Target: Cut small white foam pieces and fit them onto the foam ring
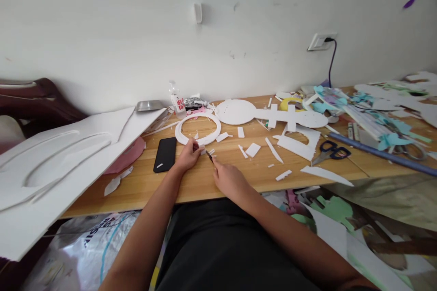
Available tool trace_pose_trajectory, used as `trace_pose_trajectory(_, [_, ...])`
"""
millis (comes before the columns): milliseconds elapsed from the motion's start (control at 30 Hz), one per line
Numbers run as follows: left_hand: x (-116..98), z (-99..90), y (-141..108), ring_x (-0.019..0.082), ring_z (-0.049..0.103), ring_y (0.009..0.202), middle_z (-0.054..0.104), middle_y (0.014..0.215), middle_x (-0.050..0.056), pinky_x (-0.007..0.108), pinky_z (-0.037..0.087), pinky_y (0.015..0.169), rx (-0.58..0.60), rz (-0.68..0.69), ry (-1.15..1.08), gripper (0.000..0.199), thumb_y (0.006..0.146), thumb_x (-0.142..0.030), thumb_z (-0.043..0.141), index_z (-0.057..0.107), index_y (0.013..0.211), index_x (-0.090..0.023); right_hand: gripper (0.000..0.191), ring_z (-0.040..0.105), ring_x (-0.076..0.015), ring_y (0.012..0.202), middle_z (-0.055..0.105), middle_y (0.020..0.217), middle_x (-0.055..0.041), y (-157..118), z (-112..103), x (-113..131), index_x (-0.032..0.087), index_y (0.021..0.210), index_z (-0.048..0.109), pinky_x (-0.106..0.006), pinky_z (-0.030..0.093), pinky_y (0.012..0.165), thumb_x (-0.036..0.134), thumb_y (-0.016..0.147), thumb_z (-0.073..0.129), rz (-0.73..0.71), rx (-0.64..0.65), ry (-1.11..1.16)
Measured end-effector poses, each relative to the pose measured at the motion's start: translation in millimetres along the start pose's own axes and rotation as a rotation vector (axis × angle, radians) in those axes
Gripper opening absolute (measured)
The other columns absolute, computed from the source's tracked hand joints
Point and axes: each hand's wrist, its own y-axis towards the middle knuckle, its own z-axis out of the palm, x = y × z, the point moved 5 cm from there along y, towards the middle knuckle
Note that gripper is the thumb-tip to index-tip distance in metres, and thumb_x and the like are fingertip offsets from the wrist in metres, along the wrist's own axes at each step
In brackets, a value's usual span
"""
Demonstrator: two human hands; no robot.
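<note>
My left hand (189, 155) is closed at the middle of the table, its thumb and fingers pinching a small white foam piece (202, 148). Just to the right, my right hand (231, 179) grips a slim dark tool that looks like a craft knife (209, 156), its tip close to that piece. A white foam ring (180, 133) lies right behind my left hand. Small white offcuts, one of them a square scrap (253, 149), are scattered to the right. A black phone (165, 154) rests left of my left hand.
A large white foam sheet (78, 163) juts over the table's left edge. Scissors (330, 152) and a blue tube (378, 153) lie on the right. Behind are a plastic bottle (178, 103), a metal tray (149, 106) and a white foam disc (235, 112) with a cross-barred strip.
</note>
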Motion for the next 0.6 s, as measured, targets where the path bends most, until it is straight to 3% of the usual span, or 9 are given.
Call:
trace_pose_trajectory(167, [-1, 0.0, 0, 0.015, 0.049, 0.068, 0.053, 0.075, -0.001, 0.029, 0.041, 0.063, 0.015, 0.014, -0.015, 0.018, 0.084, -0.031, 0.059, 0.044, 0.084, -0.021, 0.054, 0.067, -0.0273, 0.088, 0.07, 0.096, -0.0153, 1, -4, 3, 0.014, 0.151, 0.026, -0.034, 0.046, 0.076, 0.027, 0.098, 0.03, 0.037, -0.073, 0.078])
trace_pose_trajectory(600, [0, 2.4, -1, 0.015, 0.048, 0.068, 0.052, 0.075, -0.002, 0.028, 0.039, 0.064, 0.021, 0.014, -0.02, 0.019, 0.083, -0.03, 0.061, 0.043, 0.085, -0.022, 0.056, 0.066, -0.0278, 0.093, 0.067, 0.103, -0.0189, 12, -3, 12, 0.012, 0.152, 0.019, -0.035, 0.048, 0.08, 0.025, 0.099, 0.027, -0.028, -0.047, 0.072])
